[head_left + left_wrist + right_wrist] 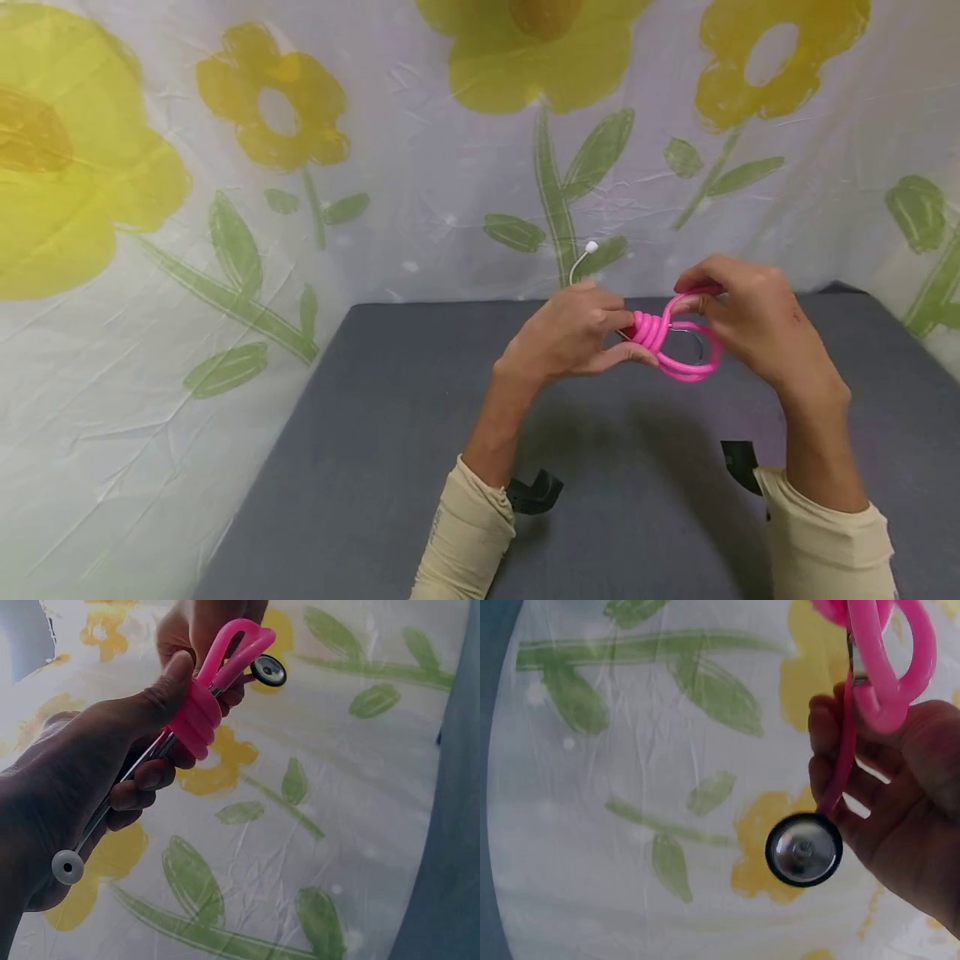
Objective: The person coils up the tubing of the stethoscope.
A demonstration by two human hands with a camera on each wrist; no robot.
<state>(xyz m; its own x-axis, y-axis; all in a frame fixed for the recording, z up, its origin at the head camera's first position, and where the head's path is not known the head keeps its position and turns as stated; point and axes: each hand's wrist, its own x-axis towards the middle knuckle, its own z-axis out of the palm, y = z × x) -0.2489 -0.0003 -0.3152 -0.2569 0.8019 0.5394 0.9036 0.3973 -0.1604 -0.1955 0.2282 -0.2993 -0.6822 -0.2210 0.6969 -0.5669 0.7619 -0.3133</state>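
A pink stethoscope (pixel 651 332) is held in the air above the grey table, its tubing wound in several turns around the metal ear tubes (pixel 156 748). My left hand (pixel 573 333) grips the wound part, with the thumb laid along the coils. A white eartip (pixel 67 867) sticks out beyond that hand. At the other end, loops of tubing stand out from the coil. My right hand (pixel 757 321) pinches the tubing at these loops. In the right wrist view, the round chestpiece (pixel 804 850) with a black rim hangs on a short length of tube passing by the right fingers.
The grey table (pixel 360 467) lies under both hands. Behind it and at the left hangs a white sheet (pixel 420 192) with yellow flowers and green stems. Black mounts (pixel 536 493) stick out at both wrists by the beige sleeves (pixel 467 533).
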